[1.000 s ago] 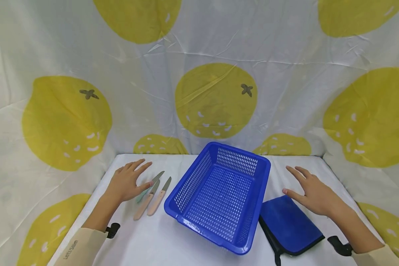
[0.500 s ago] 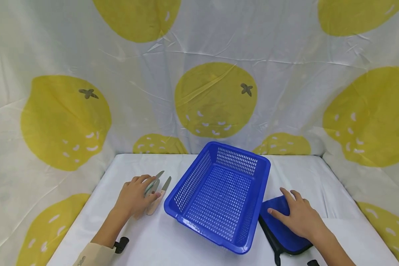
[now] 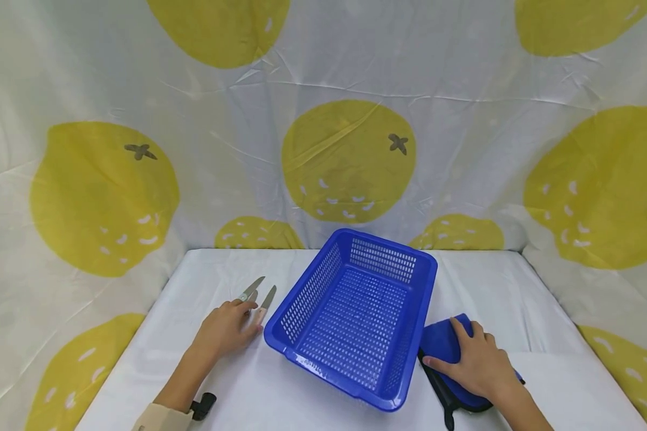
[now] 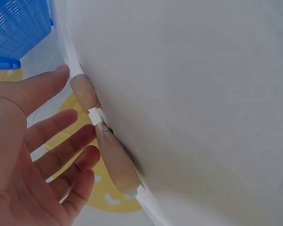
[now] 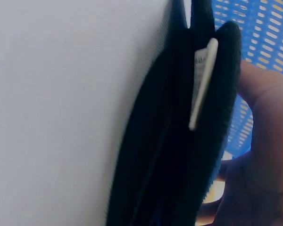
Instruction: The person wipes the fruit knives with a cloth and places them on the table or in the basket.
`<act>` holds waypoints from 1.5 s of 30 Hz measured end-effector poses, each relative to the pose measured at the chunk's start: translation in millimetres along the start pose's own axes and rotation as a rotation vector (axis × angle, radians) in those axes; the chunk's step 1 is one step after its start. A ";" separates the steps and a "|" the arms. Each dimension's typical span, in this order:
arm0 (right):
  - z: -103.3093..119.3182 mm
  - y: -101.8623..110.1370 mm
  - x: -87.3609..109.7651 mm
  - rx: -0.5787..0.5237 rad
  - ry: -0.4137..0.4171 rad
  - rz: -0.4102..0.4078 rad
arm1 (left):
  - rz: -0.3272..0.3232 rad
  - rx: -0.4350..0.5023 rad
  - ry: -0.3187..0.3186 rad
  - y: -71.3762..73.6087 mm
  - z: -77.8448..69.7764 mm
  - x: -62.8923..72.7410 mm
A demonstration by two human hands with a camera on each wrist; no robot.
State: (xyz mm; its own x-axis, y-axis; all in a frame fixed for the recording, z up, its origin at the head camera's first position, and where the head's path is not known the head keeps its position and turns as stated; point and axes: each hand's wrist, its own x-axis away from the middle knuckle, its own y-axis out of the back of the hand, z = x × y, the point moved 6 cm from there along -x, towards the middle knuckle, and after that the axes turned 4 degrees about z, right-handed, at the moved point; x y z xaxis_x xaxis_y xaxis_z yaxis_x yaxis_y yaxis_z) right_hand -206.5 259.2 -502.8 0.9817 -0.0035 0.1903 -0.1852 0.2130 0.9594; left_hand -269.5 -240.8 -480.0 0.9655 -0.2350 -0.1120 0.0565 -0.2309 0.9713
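My left hand (image 3: pixel 221 328) is low over several small knives at the left of the table and hides most of their handles. A knife with a pale pink handle (image 3: pixel 268 297) lies nearest the basket. In the left wrist view, the bent, parted fingers are close beside two pinkish handles (image 4: pixel 117 162); whether they touch is unclear. At the right, my right hand (image 3: pixel 482 362) grips a blue fabric pad (image 3: pixel 441 342) with black edging and a corner loop, thumb on its left side, fingers over the far side. The right wrist view shows its dark layered edge (image 5: pixel 179 155) and a white label (image 5: pixel 203 84).
A blue perforated plastic basket (image 3: pixel 331 377) stands at an angle mid-table, between my hands, with the pad close to its right side. White cloth (image 3: pixel 221 413) covers the table. A lemon-print curtain (image 3: pixel 350 161) hangs behind and at both sides.
Both hands have come down. The left has moved over the knives, covering their handles. The right has moved left and down onto the blue pad and taken hold of it. The basket stays put.
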 end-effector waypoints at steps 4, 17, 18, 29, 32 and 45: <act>3.5 -4.2 -0.1 0.017 0.002 0.003 | 0.011 -0.002 0.019 -2.5 2.1 0.5; 2.1 -3.6 5.4 -0.002 0.106 -0.035 | 0.092 0.141 0.046 -12.2 5.1 -0.5; 0.6 -3.0 5.9 -0.008 0.111 -0.034 | 0.094 0.152 0.044 -12.2 4.6 -0.4; -3.3 3.8 6.5 -0.003 0.115 -0.014 | 0.113 0.178 0.032 -13.5 -1.1 -2.5; -0.5 3.0 7.4 0.011 0.119 -0.025 | 0.128 0.177 0.057 -15.0 0.5 -2.3; 9.8 1.4 7.3 -0.001 0.168 -0.059 | 0.117 0.171 0.050 -9.6 2.4 -5.0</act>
State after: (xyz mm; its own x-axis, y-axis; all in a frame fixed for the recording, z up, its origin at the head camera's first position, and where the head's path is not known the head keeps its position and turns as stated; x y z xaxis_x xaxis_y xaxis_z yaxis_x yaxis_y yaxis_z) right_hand -200.0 249.9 -498.0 0.9844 0.1477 0.0960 -0.1271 0.2181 0.9676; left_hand -275.4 -239.7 -489.3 0.9746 -0.2235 0.0142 -0.0967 -0.3630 0.9268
